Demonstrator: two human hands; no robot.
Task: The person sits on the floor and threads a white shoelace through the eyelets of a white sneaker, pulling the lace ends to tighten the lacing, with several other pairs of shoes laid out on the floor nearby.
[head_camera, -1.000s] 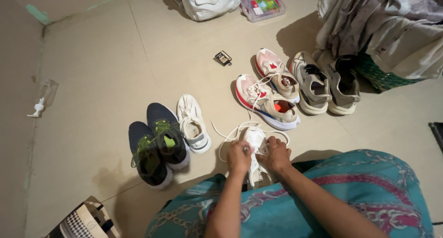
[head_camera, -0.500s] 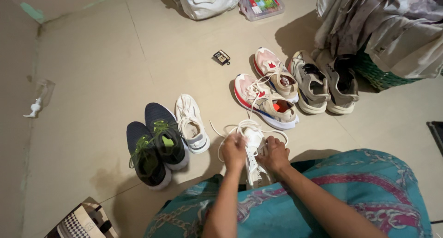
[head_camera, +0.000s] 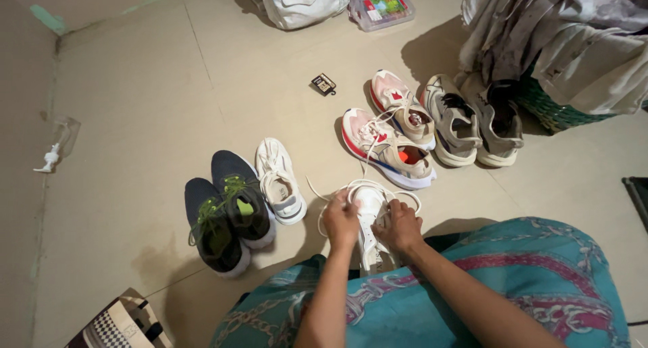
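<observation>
Sitting on a tan floor (head_camera: 135,85) with a white shoe (head_camera: 372,236) right in front of the lap, toe pointing away, touching both hands. Left hand (head_camera: 341,218) curled on the left side of the shoe, fingers pinching a white lace (head_camera: 324,194) near the top. Right hand (head_camera: 400,228) resting on the right side of the shoe, fingers bent and pressed together against it; cannot tell if pinching the lace. Lace loops spilling out on the floor on both sides.

Just to the left, another white shoe (head_camera: 279,180) beside a pair of dark shoes with green laces (head_camera: 227,211). Just past the held shoe, a pink and red pair (head_camera: 389,137), then a grey pair (head_camera: 476,122) near a green basket (head_camera: 557,115) heaped with cloth. Far off, a small dark box (head_camera: 325,84), a white bag (head_camera: 304,4) and a clear spray bottle (head_camera: 57,144) by the wall
</observation>
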